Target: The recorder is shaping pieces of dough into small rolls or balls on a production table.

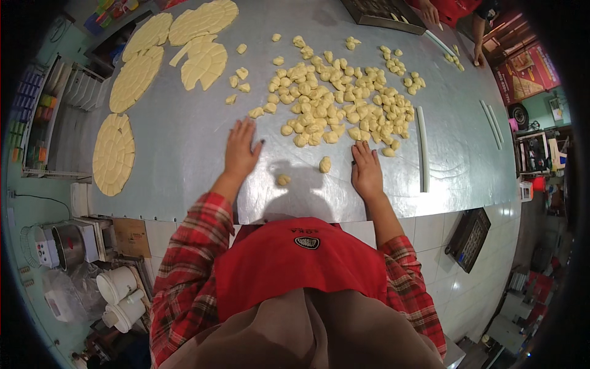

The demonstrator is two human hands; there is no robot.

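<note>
My left hand (241,149) lies on the steel table (172,154) with fingers outstretched, just below small pale-yellow dough lumps (255,112). My right hand (367,171) is open on the table too, fingertips at the lower edge of a large cluster of dough lumps (319,104). Two loose lumps (325,164) sit between my hands. Flat dough discs scored into pieces (113,154) lie along the left and top left. A long white rod (423,150) rests right of my right hand.
A co-worker's hands (477,52) are at the top right near a dark metal tray (384,13) and more rods (495,123). Racks stand left (74,117). A mixer (67,245) and buckets (117,286) are lower left; a dark tray (466,240) is below the table's right edge.
</note>
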